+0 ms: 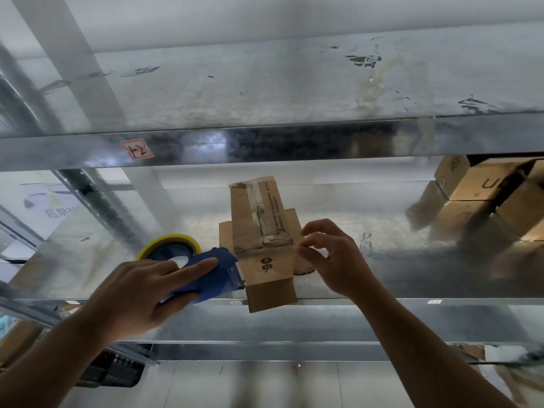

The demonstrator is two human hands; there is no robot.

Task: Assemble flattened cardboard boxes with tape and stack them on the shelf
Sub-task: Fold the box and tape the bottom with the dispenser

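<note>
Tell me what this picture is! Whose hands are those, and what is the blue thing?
There is no machine here, just a person with a small camera worn on the head, so you see what they see: their own two hands. They stand at a metal shelf. The left hand holds a blue tape dispenser with a yellow-edged roll of tape. In the middle, a small cardboard box with old tape on it lies on the shelf, poking over the front edge. The right hand is at the box's side with fingers curled. It may be pinching clear tape, but that is too hard to see. More boxes are stacked at the far right.
</note>
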